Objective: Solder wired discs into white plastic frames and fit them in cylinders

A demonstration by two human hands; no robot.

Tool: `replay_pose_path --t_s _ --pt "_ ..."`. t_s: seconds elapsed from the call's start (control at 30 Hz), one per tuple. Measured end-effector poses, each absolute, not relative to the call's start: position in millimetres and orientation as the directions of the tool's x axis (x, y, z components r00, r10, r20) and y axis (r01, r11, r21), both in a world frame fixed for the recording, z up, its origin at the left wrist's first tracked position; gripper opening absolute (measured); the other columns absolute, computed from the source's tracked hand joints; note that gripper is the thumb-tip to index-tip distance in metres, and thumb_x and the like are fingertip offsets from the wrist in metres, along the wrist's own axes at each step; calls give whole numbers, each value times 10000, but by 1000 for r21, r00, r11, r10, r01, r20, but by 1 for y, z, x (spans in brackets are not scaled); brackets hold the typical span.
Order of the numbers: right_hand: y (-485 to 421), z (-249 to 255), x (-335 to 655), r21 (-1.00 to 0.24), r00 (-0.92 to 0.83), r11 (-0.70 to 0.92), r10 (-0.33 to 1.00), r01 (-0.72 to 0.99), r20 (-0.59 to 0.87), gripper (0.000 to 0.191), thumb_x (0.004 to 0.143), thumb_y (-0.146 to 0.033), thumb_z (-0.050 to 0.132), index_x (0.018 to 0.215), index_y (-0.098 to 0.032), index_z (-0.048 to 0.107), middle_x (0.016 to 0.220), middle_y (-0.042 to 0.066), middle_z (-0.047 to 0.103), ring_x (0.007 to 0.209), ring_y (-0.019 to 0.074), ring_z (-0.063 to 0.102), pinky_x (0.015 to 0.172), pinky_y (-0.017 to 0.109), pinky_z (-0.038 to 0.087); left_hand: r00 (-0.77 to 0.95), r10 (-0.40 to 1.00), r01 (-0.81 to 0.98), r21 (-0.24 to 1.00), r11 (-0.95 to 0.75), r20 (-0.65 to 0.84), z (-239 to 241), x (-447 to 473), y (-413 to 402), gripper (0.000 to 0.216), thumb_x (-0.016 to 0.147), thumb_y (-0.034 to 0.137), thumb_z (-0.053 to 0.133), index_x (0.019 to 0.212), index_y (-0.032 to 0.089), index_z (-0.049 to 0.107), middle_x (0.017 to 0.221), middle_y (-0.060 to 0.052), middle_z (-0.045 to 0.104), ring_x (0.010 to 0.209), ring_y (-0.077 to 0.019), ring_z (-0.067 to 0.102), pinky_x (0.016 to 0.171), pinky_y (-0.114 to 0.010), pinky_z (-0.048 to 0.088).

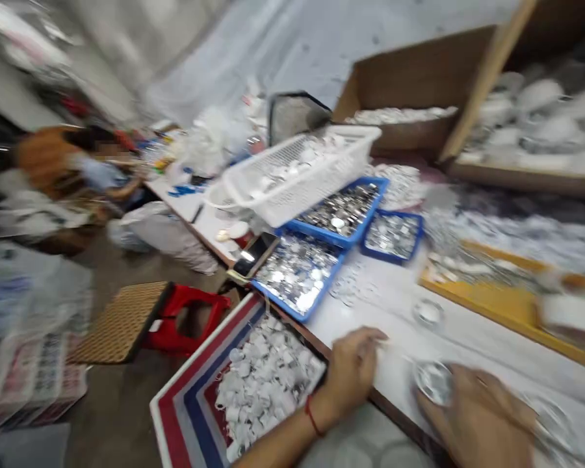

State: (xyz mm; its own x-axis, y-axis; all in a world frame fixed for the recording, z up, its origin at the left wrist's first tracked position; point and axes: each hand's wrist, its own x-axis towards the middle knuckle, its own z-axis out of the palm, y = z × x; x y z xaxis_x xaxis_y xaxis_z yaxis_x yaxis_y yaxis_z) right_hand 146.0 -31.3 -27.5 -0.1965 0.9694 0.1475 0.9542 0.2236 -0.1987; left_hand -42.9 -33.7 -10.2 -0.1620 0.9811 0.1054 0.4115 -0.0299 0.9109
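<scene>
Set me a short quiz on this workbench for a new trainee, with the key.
1. True or false: the left hand wears a red cord at the wrist.
2. Which is nearest the right hand? A: a smartphone. B: a round silvery disc. C: a red stool.
3. How many blue trays stand on the white table?

Key: 1. True. 2. B. 3. Three.

L hand [353, 374] open, palm down; R hand [478, 419] blurred (grip unclear).
</scene>
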Motion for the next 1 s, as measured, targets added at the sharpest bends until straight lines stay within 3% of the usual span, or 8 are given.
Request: replay_pose_path --t_s 0.1,0.23,0.37,0.47,0.57,0.67,0.83,1.0 --pt "-24 -15 131 -195 -124 142 987 970 99 245 734 -320 675 895 -169 568 878 130 667 949 324 573 772 406 380 -248 959 171 969 179 -134 -20 -47 -14 181 797 203 538 863 159 701 625 9 665 489 -114 581 515 -235 508" --pt "-11 -10 124 -244 -60 66 998 968 31 245 724 -310 706 863 -177 554 859 111 672 938 304 553 780 377 336 -160 960 50 970 240 -229 -38 -49 -4 187 773 289 602 856 153 699 856 -54 723 715 -166 675 636 -283 576" --pt "-11 -9 127 -289 -56 59 998 955 20 237 712 -279 715 850 -182 548 843 88 667 905 280 545 775 357 309 -144 987 256 961 100 -65 -35 -47 -9 158 788 319 663 803 172 718 1019 -91 690 894 -199 668 686 -279 562" --pt "-11 -9 127 -308 -62 67 998 949 27 233 700 -259 716 841 -183 547 839 77 663 902 271 541 772 351 296 -81 990 457 887 -68 117 -28 -41 -7 141 830 245 649 954 211 706 1005 -53 690 899 -169 659 716 -261 546" --pt "-8 -10 127 -315 -58 65 998 947 30 216 710 -257 703 839 -181 547 813 67 655 891 265 537 770 351 288 -20 965 517 829 -213 261 -24 -32 -1 240 837 178 652 1074 209 654 988 -31 707 898 -147 670 760 -248 555" --pt "-7 -10 127 -332 -53 57 998 942 21 190 734 -271 682 831 -184 544 785 55 641 881 259 533 766 352 282 121 917 522 762 -384 380 -22 -24 0 186 844 116 637 1013 185 672 965 -40 717 889 -134 685 808 -237 563" --pt "-7 -11 128 -375 -58 53 998 925 -2 197 715 -262 688 820 -194 536 818 46 653 907 257 527 776 359 275 211 918 518 758 -397 337 -15 -20 -12 151 851 85 616 966 157 681 876 -50 706 832 -124 690 727 -201 568" --pt "-6 -12 129 -393 -63 64 998 918 14 230 704 -287 710 816 -195 531 817 50 660 907 259 531 775 362 273 25 978 500 845 -191 207 -16 -15 -28 70 836 153 653 879 184 699 730 3 677 605 -93 615 548 -194 499"
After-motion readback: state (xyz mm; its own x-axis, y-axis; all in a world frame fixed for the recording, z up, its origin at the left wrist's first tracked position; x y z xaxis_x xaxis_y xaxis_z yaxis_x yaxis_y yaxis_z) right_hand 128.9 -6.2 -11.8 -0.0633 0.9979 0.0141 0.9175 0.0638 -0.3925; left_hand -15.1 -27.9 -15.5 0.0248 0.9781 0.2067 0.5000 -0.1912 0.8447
